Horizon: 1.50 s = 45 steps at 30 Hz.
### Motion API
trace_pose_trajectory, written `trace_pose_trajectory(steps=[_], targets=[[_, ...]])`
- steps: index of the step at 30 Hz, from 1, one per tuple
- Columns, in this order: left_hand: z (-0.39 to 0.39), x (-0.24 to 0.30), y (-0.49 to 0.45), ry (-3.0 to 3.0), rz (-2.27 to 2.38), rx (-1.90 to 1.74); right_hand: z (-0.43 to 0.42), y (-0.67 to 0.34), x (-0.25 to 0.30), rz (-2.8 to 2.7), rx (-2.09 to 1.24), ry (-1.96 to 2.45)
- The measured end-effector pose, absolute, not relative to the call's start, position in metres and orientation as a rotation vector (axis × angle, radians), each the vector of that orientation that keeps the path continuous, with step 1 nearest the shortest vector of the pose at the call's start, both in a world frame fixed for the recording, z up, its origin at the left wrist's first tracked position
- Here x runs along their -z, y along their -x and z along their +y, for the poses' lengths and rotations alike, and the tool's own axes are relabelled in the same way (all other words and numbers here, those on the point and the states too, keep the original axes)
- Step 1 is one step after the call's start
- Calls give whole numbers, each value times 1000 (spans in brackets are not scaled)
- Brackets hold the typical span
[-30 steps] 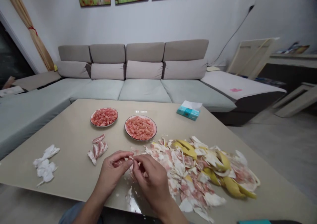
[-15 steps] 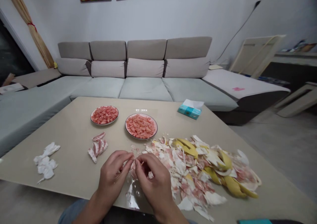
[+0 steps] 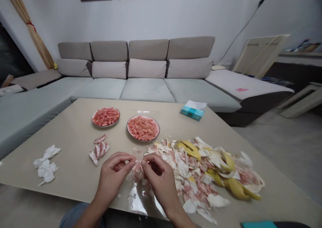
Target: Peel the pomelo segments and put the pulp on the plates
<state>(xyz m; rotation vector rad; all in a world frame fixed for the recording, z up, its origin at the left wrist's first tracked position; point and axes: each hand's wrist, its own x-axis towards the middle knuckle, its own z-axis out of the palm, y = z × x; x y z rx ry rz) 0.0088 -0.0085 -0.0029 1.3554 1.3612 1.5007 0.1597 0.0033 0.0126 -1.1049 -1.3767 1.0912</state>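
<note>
Over the near edge of the table, my left hand (image 3: 114,174) is closed, thumb and forefinger pinched together. A pinkish piece of pomelo (image 3: 119,166) shows inside its curled fingers. A short gap away, my right hand (image 3: 161,177) pinches too; what its fingertips hold, if anything, is too small to make out. Between and behind the hands lie thin scraps of pomelo membrane (image 3: 138,166). Several pomelo segments (image 3: 100,149) rest on the table left of my hands. Beyond them stand a plate of peeled pomelo pulp (image 3: 143,128) and a second pulp plate (image 3: 105,117).
A wide heap of white pith and membrane (image 3: 186,164) with yellow pomelo rind (image 3: 237,189) covers the table's right side. Crumpled tissues (image 3: 47,164) lie at the left, a blue tissue pack (image 3: 192,110) at the back right. A grey sofa (image 3: 144,87) stands behind the table (image 3: 75,130).
My hands, whose fingertips met before, have drawn slightly apart, the right one moving right. The plates, segments and peel heap stay put.
</note>
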Motion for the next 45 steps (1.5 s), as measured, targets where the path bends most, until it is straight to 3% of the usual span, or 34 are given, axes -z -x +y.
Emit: trace_pose_trajectory(steps=[6, 13, 18, 24, 36, 45], targets=[[-4, 4, -11, -714, 1066, -1338, 4, -160, -10, -1404, -1084, 1123], [-4, 3, -14, -581, 944, -1323, 2, -160, -12, -1401, -1013, 1104], [-5, 3, -16, -582, 953, -1336, 2, -160, -13, -1396, -953, 1074], [-8, 4, -18, -714, 1083, -1374, 6, -163, -16, -1339, -1244, 1128], [-7, 10, -16, -1106, 1230, -1369, 6, -163, -19, -1351, -1351, 1112], [-7, 3, -12, -1305, 1294, -1297, 6, -161, -14, -1443, -1142, 1202]])
